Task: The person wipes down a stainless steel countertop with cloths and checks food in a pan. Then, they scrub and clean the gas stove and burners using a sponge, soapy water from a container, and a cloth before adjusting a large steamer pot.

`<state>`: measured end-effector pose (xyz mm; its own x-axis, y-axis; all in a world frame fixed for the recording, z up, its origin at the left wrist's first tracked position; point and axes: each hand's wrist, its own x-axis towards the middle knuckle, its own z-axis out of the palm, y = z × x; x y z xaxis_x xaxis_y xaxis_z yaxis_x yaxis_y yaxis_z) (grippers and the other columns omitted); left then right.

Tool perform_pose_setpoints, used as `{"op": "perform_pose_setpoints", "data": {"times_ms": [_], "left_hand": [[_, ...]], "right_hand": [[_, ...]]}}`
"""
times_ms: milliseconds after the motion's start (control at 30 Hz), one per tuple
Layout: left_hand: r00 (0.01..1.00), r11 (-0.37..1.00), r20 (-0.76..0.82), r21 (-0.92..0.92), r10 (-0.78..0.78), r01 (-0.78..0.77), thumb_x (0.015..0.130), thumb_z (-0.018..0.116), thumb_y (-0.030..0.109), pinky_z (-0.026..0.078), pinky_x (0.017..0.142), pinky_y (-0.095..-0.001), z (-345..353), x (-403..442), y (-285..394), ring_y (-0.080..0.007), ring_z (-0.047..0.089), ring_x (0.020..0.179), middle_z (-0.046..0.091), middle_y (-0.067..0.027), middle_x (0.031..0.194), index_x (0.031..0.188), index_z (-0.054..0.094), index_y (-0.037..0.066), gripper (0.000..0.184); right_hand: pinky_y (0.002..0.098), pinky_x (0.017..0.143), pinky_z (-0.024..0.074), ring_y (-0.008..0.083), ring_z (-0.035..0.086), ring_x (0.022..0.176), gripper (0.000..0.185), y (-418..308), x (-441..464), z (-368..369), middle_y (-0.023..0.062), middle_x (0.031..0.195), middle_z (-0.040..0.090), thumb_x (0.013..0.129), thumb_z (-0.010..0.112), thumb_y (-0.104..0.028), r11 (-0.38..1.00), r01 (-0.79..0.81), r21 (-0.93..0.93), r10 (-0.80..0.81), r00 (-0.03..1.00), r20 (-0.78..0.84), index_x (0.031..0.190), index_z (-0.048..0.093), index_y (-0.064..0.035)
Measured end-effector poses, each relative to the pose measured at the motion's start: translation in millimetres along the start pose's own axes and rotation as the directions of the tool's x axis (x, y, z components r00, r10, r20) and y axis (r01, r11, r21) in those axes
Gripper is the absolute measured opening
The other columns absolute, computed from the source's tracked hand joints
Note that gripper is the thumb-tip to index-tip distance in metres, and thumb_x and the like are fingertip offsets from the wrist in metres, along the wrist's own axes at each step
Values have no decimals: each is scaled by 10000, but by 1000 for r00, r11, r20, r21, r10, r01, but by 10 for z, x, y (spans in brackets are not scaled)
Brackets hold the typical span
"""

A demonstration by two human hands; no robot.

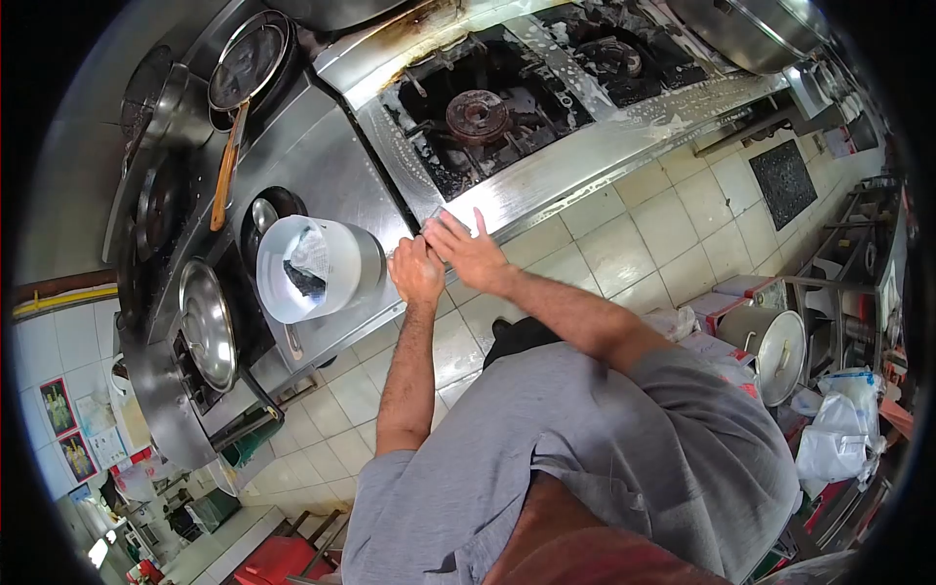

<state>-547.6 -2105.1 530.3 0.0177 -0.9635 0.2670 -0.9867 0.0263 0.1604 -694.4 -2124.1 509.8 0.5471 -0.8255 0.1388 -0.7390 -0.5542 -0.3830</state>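
Observation:
At the front edge of the steel counter, my left hand (416,270) is closed, its fingers curled by the seam beside the stove. Whatever it may hold is hidden. My right hand (471,255) lies close against it, fingers stretched out and thumb apart, over the front corner of the gas stove (546,161). White suds coat the stove top around the burner (478,117). Just left of my left hand stands a translucent plastic tub (341,263) with whitish liquid and a dark scrubbing pad (305,280) inside.
A strainer with a wooden handle (226,171), a ladle (264,214) and a round metal lid (207,327) are on the left. A large pot (751,29) stands at the stove's far right. Boxes and a lidded pot (780,356) sit behind on the right.

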Motion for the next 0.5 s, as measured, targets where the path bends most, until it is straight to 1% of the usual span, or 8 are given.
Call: {"op": "perform_pose_setpoints", "data": {"times_ms": [33, 100, 200, 233, 333, 400, 467, 500], "left_hand": [[1000, 1000, -3, -8, 11, -11, 716, 601, 130, 373, 727, -414, 10, -14, -15, -263, 517, 816, 508, -81, 817, 855, 566, 97, 147], [1000, 1000, 0, -21, 7, -7, 715, 603, 132, 373, 728, -414, -17, -22, -7, -263, 516, 819, 508, -80, 818, 856, 567, 98, 150], [1000, 999, -13, -34, -6, 6, 705, 614, 132, 373, 725, -411, -13, -27, -11, -263, 513, 821, 505, -79, 819, 843, 561, 99, 152], [1000, 1000, 6, -12, -4, 4, 701, 617, 128, 373, 722, -410, -38, -19, -1, -264, 514, 821, 504, -80, 818, 830, 555, 97, 146], [1000, 1000, 19, -12, -12, 12, 694, 622, 119, 375, 714, -408, -15, 7, 22, -267, 517, 827, 502, -83, 815, 795, 540, 90, 134], [999, 999, 20, -18, -32, 32, 691, 622, 117, 376, 711, -412, -18, 14, 20, -268, 521, 823, 504, -84, 813, 796, 542, 90, 134], [1000, 999, 10, -28, -17, 18, 705, 608, 118, 379, 706, -410, -29, 7, 5, -266, 528, 819, 513, -83, 810, 810, 561, 93, 118], [1000, 999, -11, -38, -1, 0, 718, 593, 118, 381, 701, -409, -32, 1, 7, -265, 535, 815, 522, -82, 806, 824, 580, 96, 110]], "right_hand": [[622, 1056, 35, 267, 161, 1376, 697, 95, 5, 2, 104, 1468, 233, 748, 432, 18, 989, 145, -40, -145, 989, -1, 1408, 240, -101], [619, 1057, 7, 247, 183, 1374, 759, 739, -220, -370, 67, 1476, 233, 727, 441, 59, 986, -130, -103, 127, 991, -35, 1425, 219, -141], [728, 953, 130, 259, 219, 1360, 685, 2309, -790, -818, 75, 1473, 234, 782, 431, 7, 838, -317, -445, 103, 892, -441, 1421, 235, -141], [736, 928, 169, 290, 213, 1358, 638, 2412, -841, -1165, 86, 1476, 219, 809, 434, -53, 709, -557, -433, 505, 829, -240, 1414, 237, -99], [724, 955, 126, 312, 197, 1360, 668, 2379, -657, -821, 97, 1477, 208, 790, 452, -28, 667, -698, -259, 564, 701, -436, 1413, 218, -79], [698, 983, 126, 334, 175, 1363, 673, 1448, -419, -384, 145, 1471, 201, 768, 448, -46, 801, -470, -370, 331, 864, -380, 1407, 237, -70], [611, 1048, 106, 296, 159, 1373, 681, 455, -170, 72, 158, 1453, 231, 746, 454, -19, 946, -267, -182, 239, 957, -163, 1397, 257, -63], [610, 1041, 134, 276, 183, 1366, 622, 27, -61, 52, 155, 1441, 253, 758, 463, -26, 985, -160, 59, 164, 985, -58, 1361, 311, -48]]}}
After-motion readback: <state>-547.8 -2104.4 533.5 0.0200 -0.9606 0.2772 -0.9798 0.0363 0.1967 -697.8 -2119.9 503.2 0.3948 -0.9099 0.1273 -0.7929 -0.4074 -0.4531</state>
